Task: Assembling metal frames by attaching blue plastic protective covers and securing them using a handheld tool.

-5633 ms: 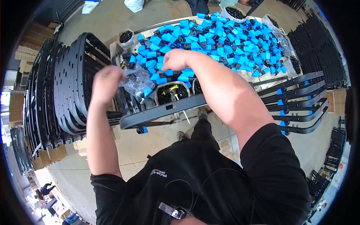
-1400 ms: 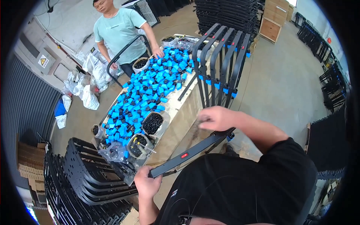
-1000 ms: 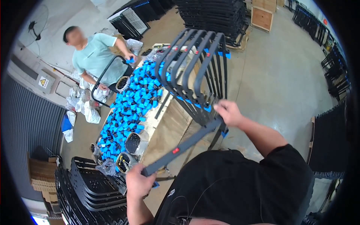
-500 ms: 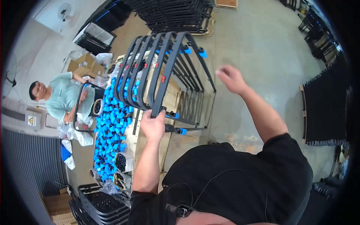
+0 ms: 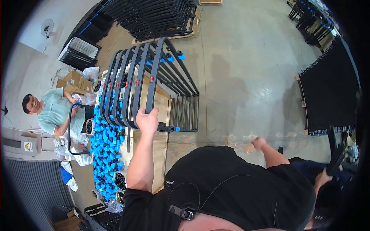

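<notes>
My left hand (image 5: 147,121) is closed around the lower end of the nearest black tubular metal frame (image 5: 154,77), the front one of several rounded frames standing in a row on the table. These frames carry blue-and-black plastic clips and small red pieces. My right hand (image 5: 259,143) hangs low over the floor to the right, away from the frames. Its fingers look loosely curled, with nothing visible in them. Left of the frames, a heap of blue-and-black plastic clips (image 5: 106,154) covers the table.
Across the wooden table (image 5: 160,154), a co-worker (image 5: 59,111) holds another black frame. At lower right, another person's hand (image 5: 323,178) grips black bars. Stacked black frames (image 5: 162,19) stand behind; a tall black stack (image 5: 327,92) stands right. Cardboard boxes (image 5: 75,81) lie at left.
My right hand has dropped back toward my body. The view has shifted, and the frames appear farther left. Another person holding black bars has come into view at lower right.
</notes>
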Motion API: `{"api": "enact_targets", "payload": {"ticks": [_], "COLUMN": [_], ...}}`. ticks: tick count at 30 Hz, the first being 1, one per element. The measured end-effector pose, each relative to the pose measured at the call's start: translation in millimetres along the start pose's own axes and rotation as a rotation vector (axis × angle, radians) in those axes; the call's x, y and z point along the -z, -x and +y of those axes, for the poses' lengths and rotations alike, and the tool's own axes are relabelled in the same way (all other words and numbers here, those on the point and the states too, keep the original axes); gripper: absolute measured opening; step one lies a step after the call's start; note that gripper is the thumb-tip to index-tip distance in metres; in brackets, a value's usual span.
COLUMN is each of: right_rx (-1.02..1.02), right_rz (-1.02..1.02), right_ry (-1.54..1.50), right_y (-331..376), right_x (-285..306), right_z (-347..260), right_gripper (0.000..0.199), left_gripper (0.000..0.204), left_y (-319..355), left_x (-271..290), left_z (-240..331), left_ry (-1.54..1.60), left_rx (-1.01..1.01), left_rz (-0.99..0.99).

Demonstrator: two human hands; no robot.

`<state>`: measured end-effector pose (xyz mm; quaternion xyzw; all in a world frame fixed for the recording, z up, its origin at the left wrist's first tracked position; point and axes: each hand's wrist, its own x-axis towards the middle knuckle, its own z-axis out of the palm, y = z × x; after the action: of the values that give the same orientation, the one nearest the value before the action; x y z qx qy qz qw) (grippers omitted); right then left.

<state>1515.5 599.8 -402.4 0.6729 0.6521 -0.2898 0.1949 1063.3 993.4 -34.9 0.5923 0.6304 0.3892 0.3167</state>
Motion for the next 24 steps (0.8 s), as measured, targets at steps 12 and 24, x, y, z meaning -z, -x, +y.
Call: {"api": "enact_targets", "payload": {"ticks": [12,24], "right_rx": [-0.446,-0.182], "right_rz": [0.282,-0.181], "right_ry": [-1.080,-0.419], "right_y": [-69.4,-124.3], "right_x": [151.7,62.4], "right_z": [-41.2,-116.8], "right_gripper": [0.036,0.029], "left_gripper": [0.026,0.047], "left_y": [11.4,189.6], "left_x": [17.8,138.9], "left_z": [-15.9,-152.6], "left_ry": [0.096,-0.321], "left_rx": [0.082,0.335], "left_rz": [0.020,-0.058]}}
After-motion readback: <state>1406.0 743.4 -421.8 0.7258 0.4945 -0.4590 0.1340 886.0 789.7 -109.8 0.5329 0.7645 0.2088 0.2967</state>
